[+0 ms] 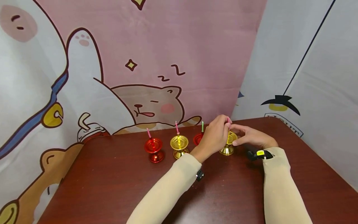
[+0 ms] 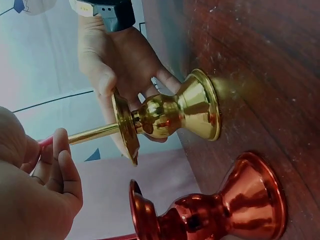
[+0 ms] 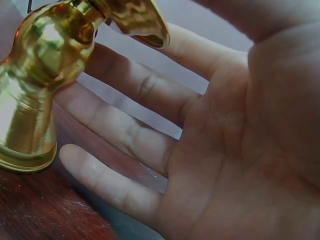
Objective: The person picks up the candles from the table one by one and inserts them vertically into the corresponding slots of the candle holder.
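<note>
At the right end of a row, a gold candle holder (image 1: 227,151) stands upright on the table. My left hand (image 1: 213,132) pinches a slim pink candle (image 2: 46,142) at the top of the holder's gold stem (image 2: 95,134). The candle's lower end meets the stem, but how deep it sits is hidden by the fingers. From the right, my right hand (image 1: 253,137) holds the holder's dish (image 2: 125,127), thumb at the rim and fingers behind. In the right wrist view the other fingers (image 3: 110,115) stretch out beside the holder's body.
Left of the hands stand a red holder (image 1: 154,149) with a pink candle (image 1: 149,133), a gold holder (image 1: 179,142) with a pink candle (image 1: 177,128), and a red holder (image 2: 197,212) with a green candle (image 1: 202,126). A printed curtain (image 1: 218,62) hangs behind the brown table (image 1: 112,186).
</note>
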The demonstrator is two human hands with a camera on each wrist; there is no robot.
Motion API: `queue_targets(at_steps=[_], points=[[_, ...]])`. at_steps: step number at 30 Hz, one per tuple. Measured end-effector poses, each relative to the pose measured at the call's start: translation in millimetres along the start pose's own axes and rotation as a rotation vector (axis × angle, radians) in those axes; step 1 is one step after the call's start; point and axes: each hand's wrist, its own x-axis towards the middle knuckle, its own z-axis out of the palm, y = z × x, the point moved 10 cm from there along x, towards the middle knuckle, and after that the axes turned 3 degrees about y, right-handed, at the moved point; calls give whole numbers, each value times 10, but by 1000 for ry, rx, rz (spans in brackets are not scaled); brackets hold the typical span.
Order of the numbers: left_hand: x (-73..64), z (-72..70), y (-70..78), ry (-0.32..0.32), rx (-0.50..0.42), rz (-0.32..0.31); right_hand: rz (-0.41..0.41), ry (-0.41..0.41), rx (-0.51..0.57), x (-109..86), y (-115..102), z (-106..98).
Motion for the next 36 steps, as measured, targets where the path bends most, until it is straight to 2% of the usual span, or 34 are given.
queue_targets(at_steps=[3, 13, 28, 36], points=[[31, 27, -40, 4, 5, -16, 6, -2, 21, 13, 3, 10], [46, 110, -127, -26, 33, -58, 11, 23, -36, 25, 26, -9], [34, 188, -128, -92, 19, -68, 24, 24, -25, 1, 2, 0], [38, 182, -125, -78, 23, -82, 45, 33, -29, -13, 24, -17]])
